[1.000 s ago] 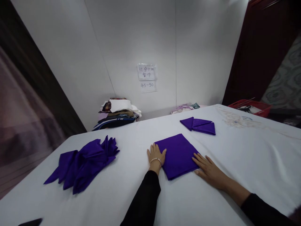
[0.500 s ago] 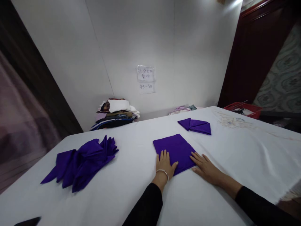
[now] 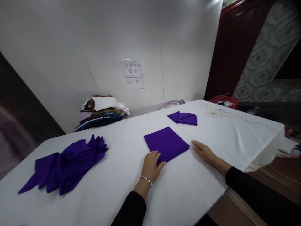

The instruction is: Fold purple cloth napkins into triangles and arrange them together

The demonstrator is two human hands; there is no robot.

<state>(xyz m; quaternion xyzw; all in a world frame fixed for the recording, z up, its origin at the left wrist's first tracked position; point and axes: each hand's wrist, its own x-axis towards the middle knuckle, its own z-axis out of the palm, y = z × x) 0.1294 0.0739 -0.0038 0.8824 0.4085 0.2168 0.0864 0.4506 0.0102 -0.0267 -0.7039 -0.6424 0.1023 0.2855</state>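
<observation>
A purple napkin (image 3: 167, 142), folded into a flat square, lies on the white tablecloth (image 3: 183, 191) in front of me. My left hand (image 3: 151, 166) is at its near left corner, fingers apart, with the fingertips and thumb at the cloth's edge. Just off the right corner is my right hand (image 3: 204, 152), its fingers stretched out and holding nothing. Beyond the square sits a second purple napkin (image 3: 185, 118), folded into pointed triangular shapes. To the left, a loose heap of purple napkins (image 3: 70, 163) is bunched and overlapping.
A pile of folded clothes (image 3: 101, 114) stands by the wall at the back left, and a smaller heap of cloth (image 3: 172, 104) at the back. A red basket (image 3: 231, 102) is beyond the table's far right corner. Paper signs (image 3: 133, 68) hang on the wall.
My right hand has come off the napkin's right edge to the side. My left hand has slid back from on top of the napkin to its near corner. The camera view has turned rightward.
</observation>
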